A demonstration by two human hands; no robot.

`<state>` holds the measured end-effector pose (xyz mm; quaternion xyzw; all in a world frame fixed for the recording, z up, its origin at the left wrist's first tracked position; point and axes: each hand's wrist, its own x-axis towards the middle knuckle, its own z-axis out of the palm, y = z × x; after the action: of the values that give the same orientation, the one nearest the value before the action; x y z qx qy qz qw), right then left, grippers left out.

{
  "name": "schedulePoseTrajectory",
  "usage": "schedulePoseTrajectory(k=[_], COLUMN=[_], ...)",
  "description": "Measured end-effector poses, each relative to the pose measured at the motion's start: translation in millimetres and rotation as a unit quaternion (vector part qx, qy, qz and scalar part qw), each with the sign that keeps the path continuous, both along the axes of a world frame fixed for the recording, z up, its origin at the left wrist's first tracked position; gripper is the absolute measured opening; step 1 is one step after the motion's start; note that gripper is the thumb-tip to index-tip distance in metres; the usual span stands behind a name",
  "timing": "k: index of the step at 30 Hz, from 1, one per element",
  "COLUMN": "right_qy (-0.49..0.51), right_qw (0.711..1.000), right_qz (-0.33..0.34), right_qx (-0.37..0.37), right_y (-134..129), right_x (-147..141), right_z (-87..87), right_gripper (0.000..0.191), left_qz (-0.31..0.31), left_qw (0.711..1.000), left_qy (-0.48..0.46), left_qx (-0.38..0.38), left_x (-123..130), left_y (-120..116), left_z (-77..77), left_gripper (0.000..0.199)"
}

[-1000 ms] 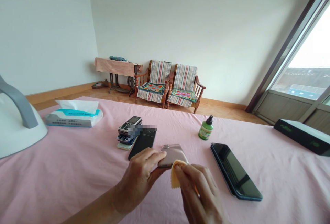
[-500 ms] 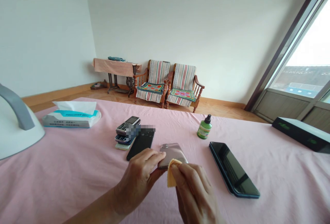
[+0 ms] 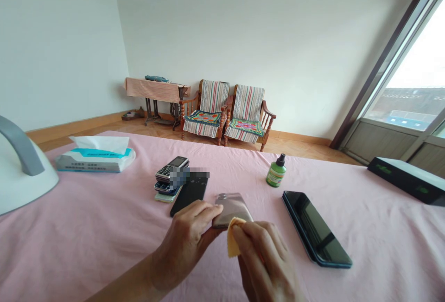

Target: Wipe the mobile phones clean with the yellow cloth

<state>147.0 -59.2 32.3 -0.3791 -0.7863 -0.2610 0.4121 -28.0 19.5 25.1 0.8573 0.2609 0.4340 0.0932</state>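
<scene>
A shiny pinkish-gold smartphone (image 3: 233,207) is tilted up above the pink cloth, its camera side facing me. My left hand (image 3: 189,228) grips its left edge, thumb on the back and fingers underneath. Pinched in my right hand (image 3: 262,251) is a small yellow cleaning cloth (image 3: 233,241) with a zigzag edge, held at the phone's lower right edge. Part of that edge is hidden by the cloth and fingers. A black phone (image 3: 190,195) lies just beyond my left hand, beside a stack of keypad phones (image 3: 171,174).
A green spray bottle (image 3: 276,172) stands beyond my right hand. Stacked dark smartphones (image 3: 316,230) lie to the right, and a black box (image 3: 410,183) sits at the far right. On the left are a tissue pack (image 3: 93,159) and a white appliance with a grey handle (image 3: 26,172).
My right hand and the yellow cloth have shifted slightly down and to the right along the phone's edge. My left hand still holds the phone in nearly the same place.
</scene>
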Motion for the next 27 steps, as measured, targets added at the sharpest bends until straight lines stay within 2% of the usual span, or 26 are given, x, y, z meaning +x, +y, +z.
schedulePoseTrajectory(k=[4, 8, 14, 18, 24, 27], right_qy=[0.019, 0.0, 0.024, 0.004, 0.009, -0.002], right_qw=[1.0, 1.0, 0.999, 1.0, 1.0, 1.0], right_qz=[-0.017, 0.003, -0.022, 0.016, -0.01, 0.006], right_qx=[0.011, 0.004, -0.01, 0.013, -0.01, -0.003], right_y=[0.9, 1.7, 1.7, 2.4, 1.3, 2.8], right_x=[-0.8, -5.5, -7.1, -15.3, -10.3, -15.6], right_z=[0.8, -0.5, -4.1, 0.4, 1.5, 0.7], right_gripper=[0.021, 0.02, 0.021, 0.021, 0.017, 0.019], left_qz=[0.002, -0.009, 0.002, -0.022, -0.006, -0.013], left_qw=[1.0, 1.0, 1.0, 1.0, 1.0, 1.0], left_qy=[0.002, 0.001, 0.002, -0.004, 0.013, 0.008], left_qx=[-0.008, -0.007, -0.013, -0.014, -0.024, -0.023], left_x=[0.4, 0.9, 0.4, 0.6, 1.4, 1.3], left_y=[0.0, -2.9, -3.3, -3.5, -1.4, -1.8], left_z=[0.3, 1.3, -0.3, -1.6, -2.6, -3.5], left_gripper=[0.031, 0.041, 0.031, 0.044, 0.029, 0.03])
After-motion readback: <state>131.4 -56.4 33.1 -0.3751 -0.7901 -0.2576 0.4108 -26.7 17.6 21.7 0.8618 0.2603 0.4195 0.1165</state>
